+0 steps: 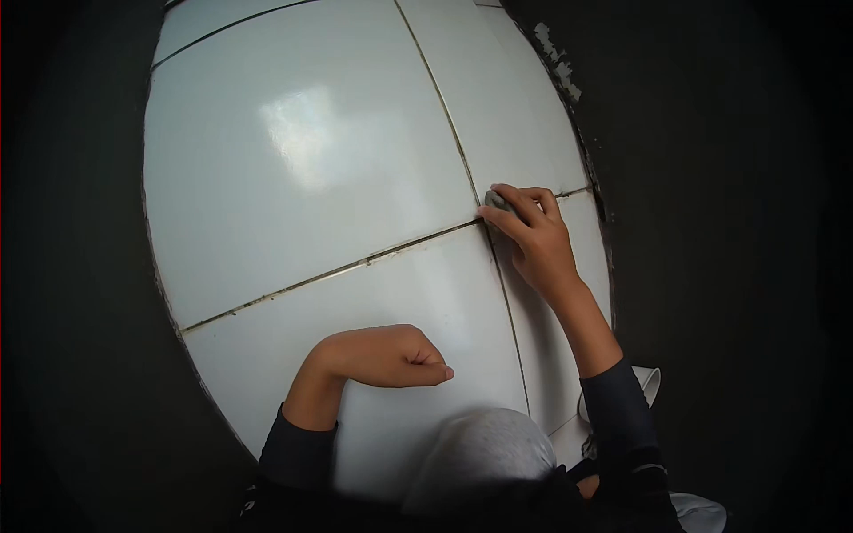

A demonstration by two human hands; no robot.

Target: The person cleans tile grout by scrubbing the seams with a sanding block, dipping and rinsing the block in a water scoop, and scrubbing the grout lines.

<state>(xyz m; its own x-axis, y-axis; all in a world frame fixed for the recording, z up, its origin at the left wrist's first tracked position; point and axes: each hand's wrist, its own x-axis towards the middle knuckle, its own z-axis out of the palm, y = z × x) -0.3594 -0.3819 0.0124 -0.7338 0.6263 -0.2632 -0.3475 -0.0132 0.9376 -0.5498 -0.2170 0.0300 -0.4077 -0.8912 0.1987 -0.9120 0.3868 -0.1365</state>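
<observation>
My right hand (pixel 540 235) grips a small dark grey lump (pixel 498 202) between thumb and fingers. It holds the lump down at the crossing of the tile joints, and I cannot tell whether the lump is a stone, putty or a sponge. Glossy white tiles (pixel 267 204) lie under both hands, with dark, dirty joint lines (pixel 355 265) between them. Nearer to me, my left hand (pixel 382 357) is closed in a fist above the front tile, bent at the wrist. Nothing sticks out of the fist, and its underside is hidden.
Dark grey floor (pixel 711 222) borders the tiles on both sides, with pale flakes (pixel 558 60) along the upper right edge. A white curved object, perhaps a container (pixel 653 384), stands beside my right forearm. My grey-clad knee (pixel 489 444) is at the bottom.
</observation>
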